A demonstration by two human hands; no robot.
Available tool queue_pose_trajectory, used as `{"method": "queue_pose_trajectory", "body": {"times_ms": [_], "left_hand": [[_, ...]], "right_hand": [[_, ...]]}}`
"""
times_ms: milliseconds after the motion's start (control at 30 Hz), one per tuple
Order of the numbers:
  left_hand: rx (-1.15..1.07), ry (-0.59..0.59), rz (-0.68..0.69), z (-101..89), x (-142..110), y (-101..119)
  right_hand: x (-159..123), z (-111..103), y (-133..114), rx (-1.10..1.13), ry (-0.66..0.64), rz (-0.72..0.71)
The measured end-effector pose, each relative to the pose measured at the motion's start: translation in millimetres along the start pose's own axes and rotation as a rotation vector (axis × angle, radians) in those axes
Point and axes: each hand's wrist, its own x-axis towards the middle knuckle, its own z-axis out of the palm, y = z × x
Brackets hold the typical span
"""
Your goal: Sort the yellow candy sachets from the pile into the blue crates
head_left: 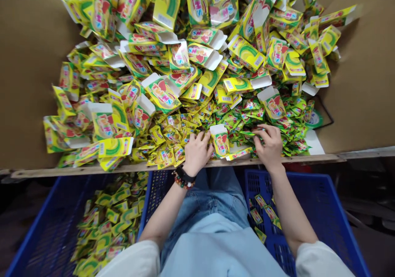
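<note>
My left hand [197, 151] reaches into the pile of yellow sachets [168, 135], fingers curled down with the thumb close to them. Whatever lies under those fingertips is hidden. Just right of it stands a small open carton [220, 142] printed with fruit, its white flap raised. Between the thumb and fingers of my right hand [269, 145], a green sachet [247, 133] is pinched by its end. Another carton [239, 153] lies on its side at the table edge between my hands. Green sachets [293, 125] are heaped around my right hand.
A large heap of open yellow-green cartons [163, 90] rises behind the sachets, between cardboard walls [364, 84]. A roll of green tape [314, 119] sits at the right. Below the wooden edge [148, 168], blue crates [327, 211] flank my legs; the left one holds many filled-looking cartons [105, 227].
</note>
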Motion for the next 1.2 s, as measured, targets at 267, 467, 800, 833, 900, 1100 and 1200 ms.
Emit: {"method": "queue_pose_trajectory", "body": {"times_ms": [267, 467, 800, 833, 900, 1100, 1200], "left_hand": [[-0.056, -0.063, -0.062, 5.1, 7.4, -8.6], [-0.66, 0.313, -0.391, -11.8, -15.4, 1.0], [-1.331, 0.12, -0.517, -19.2, -37.8, 27.3], [-1.337, 0.125, -0.526, -17.0, -38.8, 29.9], [-1.358, 0.085, -0.508, -13.2, -41.4, 35.6], [-0.888, 0.166, -0.38, -2.4, -25.8, 39.2], [-0.483, 0.152, -0.389, 8.3, -3.1, 39.5]], "right_hand": [[-23.9, 2.8, -36.0, 1.011, 0.095, 0.738], [-30.2, 19.6, -79.9, 1.348, -0.145, 0.948], [-29.8, 35.9, -103.8, 1.222, -0.18, 0.862], [-30.8, 33.5, -102.4, 1.198, -0.195, 0.799], [-33.8, 28.7, -96.5, 1.144, -0.221, 0.684], [-41.1, 12.9, -55.0, 0.868, 0.017, 0.698], [-39.8, 6.2, -40.1, 0.716, 0.169, 0.66]]}}
